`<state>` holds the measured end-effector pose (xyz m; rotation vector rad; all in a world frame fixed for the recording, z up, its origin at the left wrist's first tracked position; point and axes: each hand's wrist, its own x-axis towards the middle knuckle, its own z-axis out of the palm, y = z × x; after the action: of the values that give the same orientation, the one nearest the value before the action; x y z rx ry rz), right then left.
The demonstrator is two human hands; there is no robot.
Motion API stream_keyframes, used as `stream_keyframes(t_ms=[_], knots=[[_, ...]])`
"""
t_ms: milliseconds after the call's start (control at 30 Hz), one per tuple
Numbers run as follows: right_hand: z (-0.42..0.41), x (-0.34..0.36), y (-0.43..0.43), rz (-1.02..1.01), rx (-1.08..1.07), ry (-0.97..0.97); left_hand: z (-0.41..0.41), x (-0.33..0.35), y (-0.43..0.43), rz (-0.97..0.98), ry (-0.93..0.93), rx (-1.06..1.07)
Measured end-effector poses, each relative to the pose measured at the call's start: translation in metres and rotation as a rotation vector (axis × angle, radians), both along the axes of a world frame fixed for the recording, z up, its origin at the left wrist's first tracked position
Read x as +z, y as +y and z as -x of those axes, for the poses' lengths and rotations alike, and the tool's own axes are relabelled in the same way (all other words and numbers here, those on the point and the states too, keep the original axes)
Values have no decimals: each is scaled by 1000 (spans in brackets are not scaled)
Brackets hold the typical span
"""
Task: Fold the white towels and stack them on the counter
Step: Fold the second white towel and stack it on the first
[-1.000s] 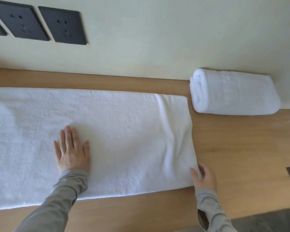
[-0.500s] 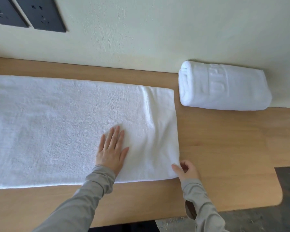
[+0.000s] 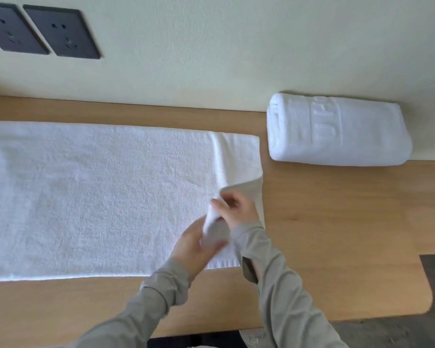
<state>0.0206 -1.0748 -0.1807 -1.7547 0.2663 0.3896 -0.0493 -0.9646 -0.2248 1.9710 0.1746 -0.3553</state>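
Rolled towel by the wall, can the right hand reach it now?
Probably yes, but not right away. The right hand pinches a lifted corner of the flat towel, so it must let go first. Only bare counter lies between it and the rolled towel.

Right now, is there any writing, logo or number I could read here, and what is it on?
Folded towel: raised white-on-white letters in a woven band, turned sideways; too faint to read surely.
Flat towel: no text.
Wall sockets: no readable marking.
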Motion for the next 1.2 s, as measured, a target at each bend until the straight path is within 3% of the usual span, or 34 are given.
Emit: stream_keyframes(t_ms=[100,200,300,400,633,900,1067,1200], knots=[[-2,-2,-10,-31,-143,-29,-25,-8,17,298,333,591],[16,-23,-57,213,-377,127,-38,-13,48,461,421,784],[42,-42,-85,379,-437,341,-40,-22,63,524,462,780],[50,-51,-89,389,-424,391,-40,-26,63,511,496,750],[37,-50,-64,361,-167,376,-42,-24,65,542,507,757],[64,-44,-91,435,-312,326,-42,-22,68,578,452,769],[77,-54,-95,389,-314,338,-42,-23,70,569,482,755],[77,-54,-92,228,-312,352,-43,-21,70,568,488,758]])
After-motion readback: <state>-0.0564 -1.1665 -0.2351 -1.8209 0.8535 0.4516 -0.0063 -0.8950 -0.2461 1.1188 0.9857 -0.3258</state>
